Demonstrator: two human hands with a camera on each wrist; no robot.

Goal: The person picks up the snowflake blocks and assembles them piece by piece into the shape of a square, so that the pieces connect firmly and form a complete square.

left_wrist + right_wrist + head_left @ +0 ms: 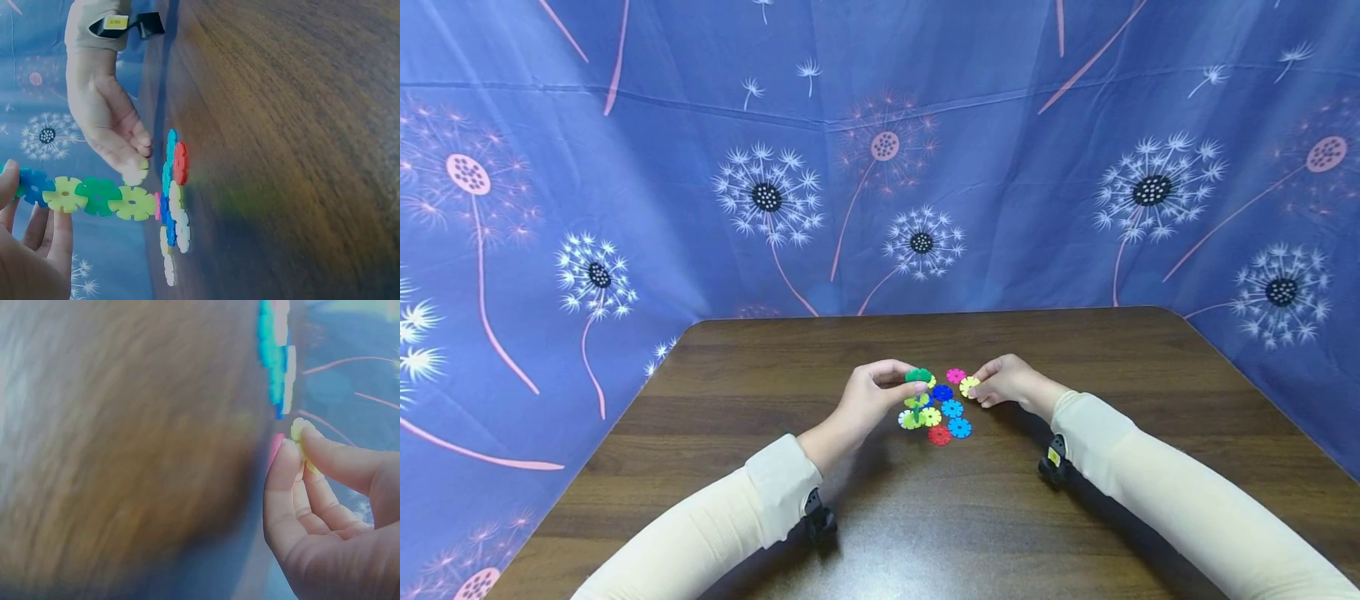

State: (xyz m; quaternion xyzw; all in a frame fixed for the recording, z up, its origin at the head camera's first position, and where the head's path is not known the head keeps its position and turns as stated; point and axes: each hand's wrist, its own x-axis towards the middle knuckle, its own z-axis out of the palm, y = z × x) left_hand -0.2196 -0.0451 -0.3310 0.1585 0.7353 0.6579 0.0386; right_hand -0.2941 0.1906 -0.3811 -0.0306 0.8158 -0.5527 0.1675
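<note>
My left hand (867, 400) grips the top end of a chain of interlocked notched flower discs (98, 195). In the left wrist view the chain runs through blue, yellow and green discs; in the head view its top green disc (918, 376) lies between thumb and fingers. To the right, my right hand (1011, 383) pinches a single yellow disc (968, 386) by its edge, with thumb and fingertips on it in the right wrist view. A pink disc (956, 376) lies just left of that yellow disc. Part of the chain's top is hidden by the left fingers.
Several loose discs lie close around the chain's lower end, among them a dark blue disc (942, 392), a light blue disc (959, 427) and a red disc (939, 435). The brown wooden table (1000, 517) ends at a blue dandelion-print cloth (1000, 167) behind.
</note>
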